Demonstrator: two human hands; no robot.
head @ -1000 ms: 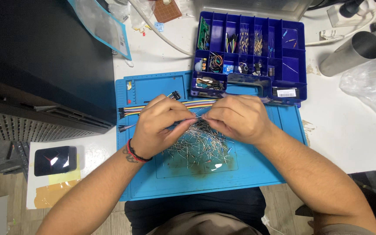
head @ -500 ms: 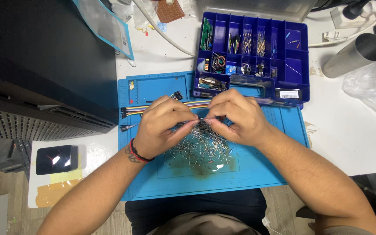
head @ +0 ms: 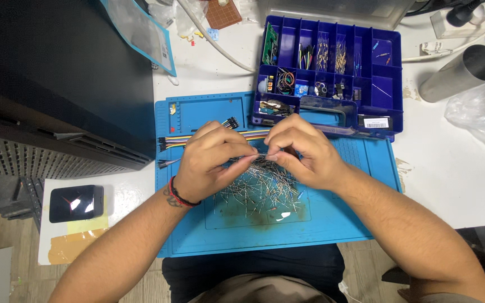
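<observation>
A pile of small wire-leaded components lies in the middle of a blue work mat. Over the pile's far edge, my left hand and my right hand meet. Between their fingertips they pinch one thin component by its wire leads, a hand on each end. A red and black band circles my left wrist. A flat ribbon of coloured jumper wires runs across the mat just beyond my hands.
A dark blue compartment box with small parts sits at the mat's far right corner. A metal cylinder and a clear plastic bag lie to the right. A black case stands to the left, a phone below it.
My two hands have risen slightly off the pile and drawn their fingertips together on a single component. The view has shifted a little.
</observation>
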